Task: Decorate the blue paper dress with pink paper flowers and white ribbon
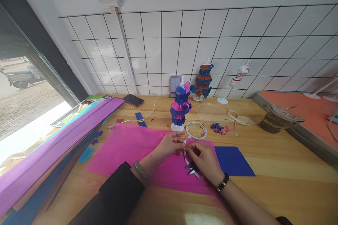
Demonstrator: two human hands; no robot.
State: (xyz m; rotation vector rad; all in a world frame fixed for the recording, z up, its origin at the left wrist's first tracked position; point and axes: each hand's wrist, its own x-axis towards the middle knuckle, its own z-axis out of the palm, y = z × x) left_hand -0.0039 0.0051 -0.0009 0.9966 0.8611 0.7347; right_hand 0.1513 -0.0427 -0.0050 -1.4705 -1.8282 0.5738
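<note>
My left hand (170, 144), a bangle on its wrist, is closed over a sheet of pink crepe paper (126, 147), its fingertips pinched on a thin strip of white tape (185, 143). Against those fingertips, my right hand (204, 158) pinches the same strip; its exact grip is partly hidden. Slightly opened scissor blades (190, 168) stick out from under the right palm, their handles out of sight. Beyond the hands lies a roll of white double-sided tape (196, 130). Behind it stands a small blue and pink ruffled paper figure (181, 107) on a white base.
Blue crepe paper (233, 161) lies right of the pink sheet. Folded purple paper (66, 140) and other sheets fill the left side. A phone (133, 100), a brown ruffled figure (204, 81), paper scraps (219, 128), and a drink cup (280, 119) stand or lie farther back.
</note>
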